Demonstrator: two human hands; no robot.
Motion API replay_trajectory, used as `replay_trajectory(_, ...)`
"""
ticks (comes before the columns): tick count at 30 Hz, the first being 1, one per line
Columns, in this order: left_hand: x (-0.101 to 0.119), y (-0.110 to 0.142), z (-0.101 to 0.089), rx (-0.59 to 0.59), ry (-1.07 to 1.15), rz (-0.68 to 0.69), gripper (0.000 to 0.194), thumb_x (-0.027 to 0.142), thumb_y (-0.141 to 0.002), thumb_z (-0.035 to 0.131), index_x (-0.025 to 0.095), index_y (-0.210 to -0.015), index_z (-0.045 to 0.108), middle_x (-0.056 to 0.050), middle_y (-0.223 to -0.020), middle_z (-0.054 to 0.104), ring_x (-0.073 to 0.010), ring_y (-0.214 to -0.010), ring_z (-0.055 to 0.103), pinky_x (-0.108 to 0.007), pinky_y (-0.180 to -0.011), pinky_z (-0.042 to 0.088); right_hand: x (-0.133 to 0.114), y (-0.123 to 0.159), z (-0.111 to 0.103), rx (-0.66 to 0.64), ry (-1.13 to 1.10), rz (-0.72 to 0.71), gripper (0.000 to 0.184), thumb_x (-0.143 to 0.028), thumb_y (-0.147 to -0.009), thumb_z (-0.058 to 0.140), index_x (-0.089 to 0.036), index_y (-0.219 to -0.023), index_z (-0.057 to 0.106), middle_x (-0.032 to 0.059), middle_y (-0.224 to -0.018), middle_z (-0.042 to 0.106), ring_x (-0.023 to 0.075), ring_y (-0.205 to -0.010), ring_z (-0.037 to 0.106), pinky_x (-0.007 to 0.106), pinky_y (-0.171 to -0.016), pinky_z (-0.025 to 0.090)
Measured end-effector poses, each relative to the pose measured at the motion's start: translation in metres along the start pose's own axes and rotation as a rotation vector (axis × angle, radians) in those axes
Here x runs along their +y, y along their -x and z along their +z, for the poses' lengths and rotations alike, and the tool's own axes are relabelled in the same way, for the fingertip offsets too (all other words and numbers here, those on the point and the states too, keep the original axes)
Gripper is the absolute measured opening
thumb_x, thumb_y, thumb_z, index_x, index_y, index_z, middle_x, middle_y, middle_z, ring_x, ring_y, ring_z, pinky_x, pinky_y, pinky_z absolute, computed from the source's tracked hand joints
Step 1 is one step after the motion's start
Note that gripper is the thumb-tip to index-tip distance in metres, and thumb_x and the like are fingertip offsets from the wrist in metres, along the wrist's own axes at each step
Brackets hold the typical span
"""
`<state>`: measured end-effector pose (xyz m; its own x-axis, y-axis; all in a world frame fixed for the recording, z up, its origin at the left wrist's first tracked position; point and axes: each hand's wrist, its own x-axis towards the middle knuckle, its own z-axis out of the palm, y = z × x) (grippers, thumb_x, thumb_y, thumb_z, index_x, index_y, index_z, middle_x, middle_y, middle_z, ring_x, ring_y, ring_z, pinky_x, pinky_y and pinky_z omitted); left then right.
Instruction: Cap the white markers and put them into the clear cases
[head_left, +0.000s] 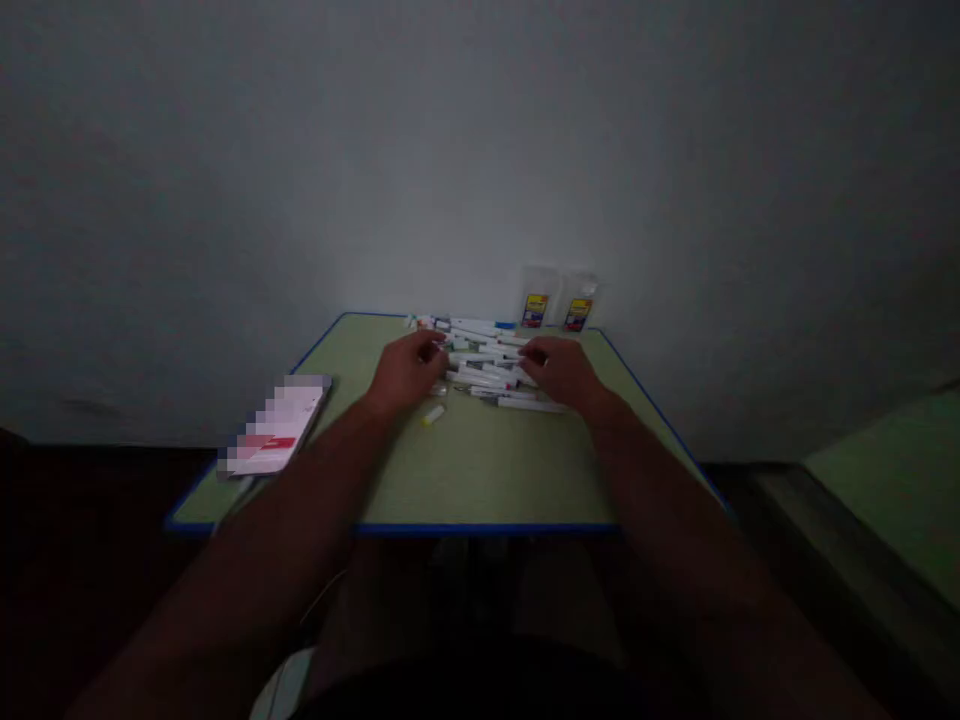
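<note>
Several white markers (484, 380), some with coloured ends, lie in a loose pile on the pale green table (480, 470). At the pile's left side is my left hand (409, 372), its fingers curled in and the thumb close to the index finger. What lies between those fingertips is too small and dim to make out. My right hand (562, 368) is at the pile's right side, fingertips pinched at the end of a white marker. A small white cap with a yellow end (433, 415) lies apart, nearer to me.
Two clear plastic cases with yellow labels, a left one (534, 308) and a right one (577, 312), stand at the back against the wall (480, 150). A phone (277, 425) with a lit screen and a cable lies at the table's left. Blue edging (487, 528) runs round the table.
</note>
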<state>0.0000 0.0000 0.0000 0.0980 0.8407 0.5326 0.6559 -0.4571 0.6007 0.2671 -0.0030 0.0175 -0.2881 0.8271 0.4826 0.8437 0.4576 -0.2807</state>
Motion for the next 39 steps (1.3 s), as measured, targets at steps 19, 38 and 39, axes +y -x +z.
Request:
replay_trajectory(19,0.004,0.005,-0.001,0.026,-0.028,-0.094,0.028,0.027,-0.083,0.062,0.017,-0.106,0.074,-0.007,-0.091,0.075,-0.0183,-0.08,0.067,-0.033,-0.083,0.052,-0.014,0.019,-0.009,-0.334,0.078,-0.09,0.02,-0.024,-0.079,0.069,-0.021,-0.096,0.078,0.0032,-0.09,0.076,0.017,-0.081,0.066,0.027,-0.073,0.043)
replay_trajectory(38,0.004,0.007,0.0,0.083,-0.036,-0.109,0.026,0.027,-0.082,0.062,0.019,-0.102,0.074,-0.006,-0.087,0.075,-0.0186,-0.078,0.067,-0.034,-0.08,0.053,-0.021,0.025,-0.01,-0.557,0.062,-0.095,0.015,-0.021,-0.072,0.069,-0.02,-0.086,0.074,0.0033,-0.085,0.073,0.0153,-0.074,0.062,0.025,-0.066,0.04)
replay_trajectory(39,0.004,0.007,0.0,0.083,-0.03,-0.107,0.026,0.028,-0.082,0.062,0.019,-0.102,0.074,-0.006,-0.087,0.075,-0.0185,-0.078,0.067,-0.034,-0.08,0.053,-0.021,0.025,-0.011,-0.554,0.068,-0.096,0.014,-0.021,-0.072,0.068,-0.02,-0.085,0.074,0.0031,-0.085,0.073,0.0151,-0.073,0.062,0.025,-0.065,0.04)
